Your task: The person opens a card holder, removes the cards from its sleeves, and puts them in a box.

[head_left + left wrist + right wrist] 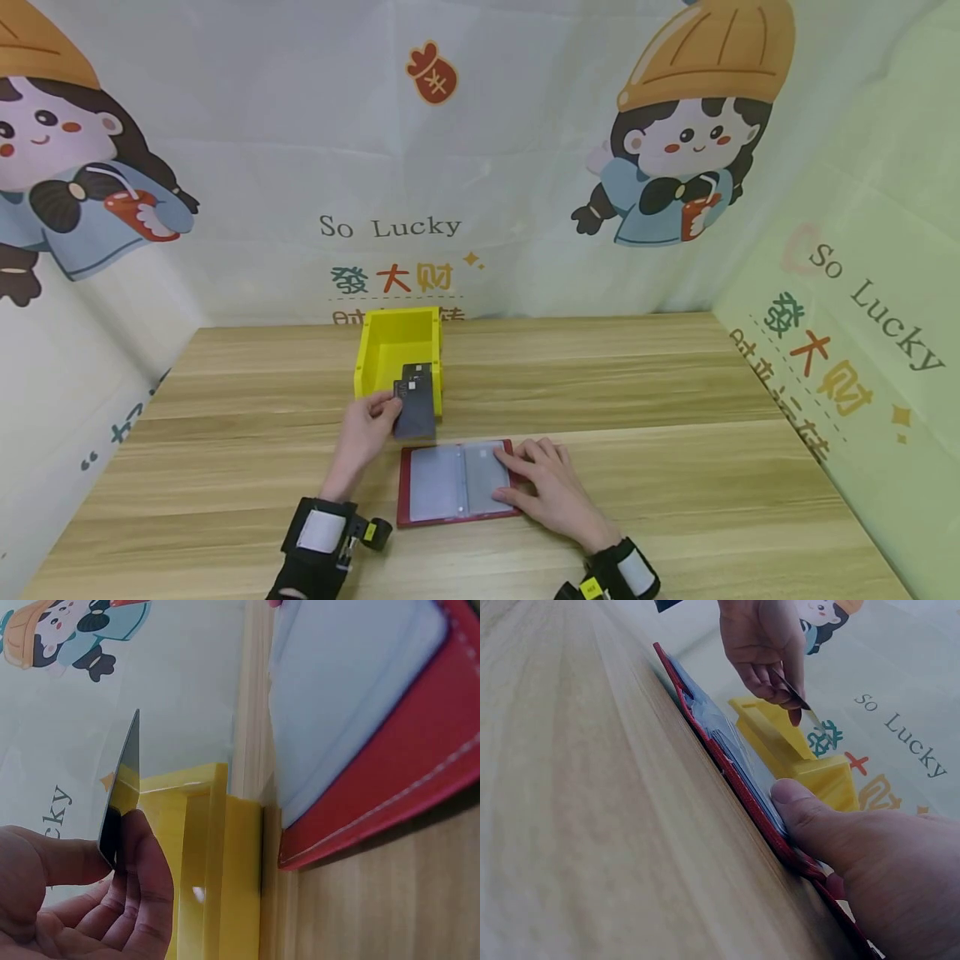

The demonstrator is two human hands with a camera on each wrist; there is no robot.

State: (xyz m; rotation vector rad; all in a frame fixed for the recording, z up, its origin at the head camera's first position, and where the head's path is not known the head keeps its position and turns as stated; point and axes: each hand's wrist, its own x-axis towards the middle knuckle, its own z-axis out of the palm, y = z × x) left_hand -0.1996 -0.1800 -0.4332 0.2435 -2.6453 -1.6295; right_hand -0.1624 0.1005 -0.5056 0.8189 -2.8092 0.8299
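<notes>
My left hand (372,421) pinches a dark bank card (412,417) between thumb and fingers, just in front of the yellow bin (362,367). In the left wrist view the card (124,791) is seen nearly edge-on. Behind its top edge shows another dark card end with a chip (417,369); whether this one is also held I cannot tell. A red card holder (405,492) lies spread on the table, showing clear sleeves. My right hand (551,492) rests at its right side, thumb and index finger spread on the right sleeve. In the right wrist view the thumb (810,817) presses on the sleeves.
The wooden table (675,467) extends around the holder. Behind it hangs a pale printed cloth (525,167), with another stretch at the right. The yellow bin stands beyond the holder, towards the table's back edge. Each wrist wears a black camera band (322,533).
</notes>
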